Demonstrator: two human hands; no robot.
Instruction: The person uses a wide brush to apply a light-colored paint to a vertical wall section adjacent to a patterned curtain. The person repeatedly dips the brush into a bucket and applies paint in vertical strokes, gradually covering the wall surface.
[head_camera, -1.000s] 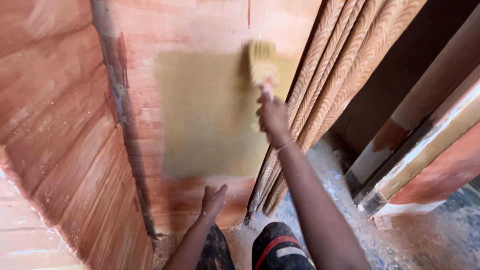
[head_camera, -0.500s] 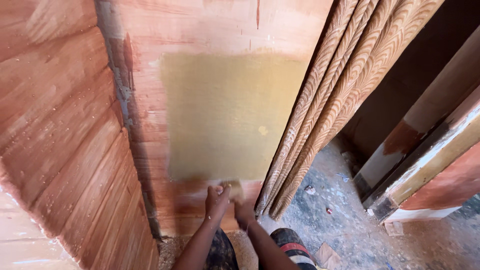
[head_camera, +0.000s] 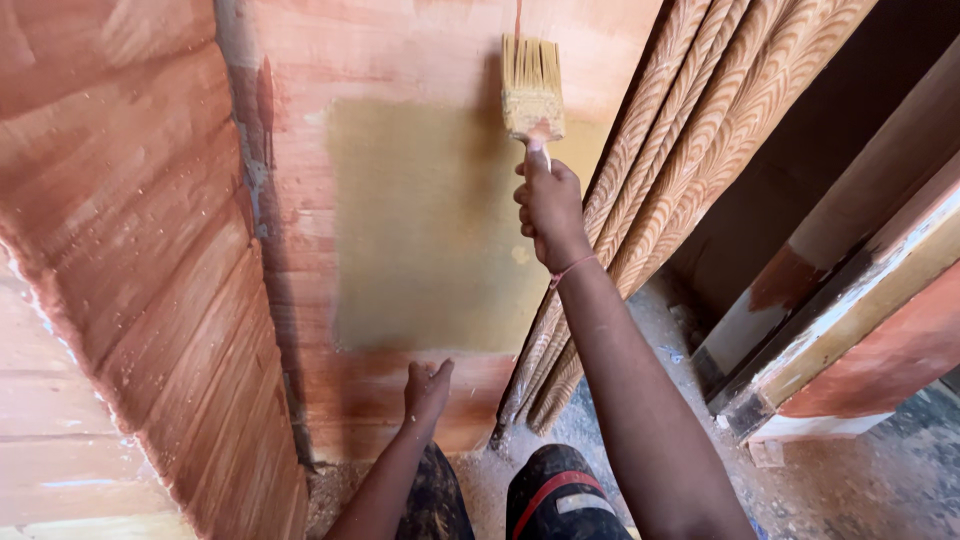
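My right hand (head_camera: 548, 208) grips the handle of a wide paintbrush (head_camera: 531, 88), bristles up against the top edge of a yellowish-tan painted patch (head_camera: 425, 225) on a reddish wooden panel (head_camera: 400, 50). My left hand (head_camera: 427, 388) rests with fingers apart on the bare reddish wood just below the patch, holding nothing. My knees in dark, paint-speckled trousers (head_camera: 555, 495) show at the bottom.
A reddish grooved board (head_camera: 120, 250) leans at the left. Carved, wavy-grained mouldings (head_camera: 700, 130) lean to the right of the panel. More painted planks (head_camera: 850, 300) lie at the right on a dusty floor (head_camera: 850, 480).
My right hand swept the brush down to the bottom of the patch beside my left hand, then back up to the top edge. The left hand stayed low on the panel.
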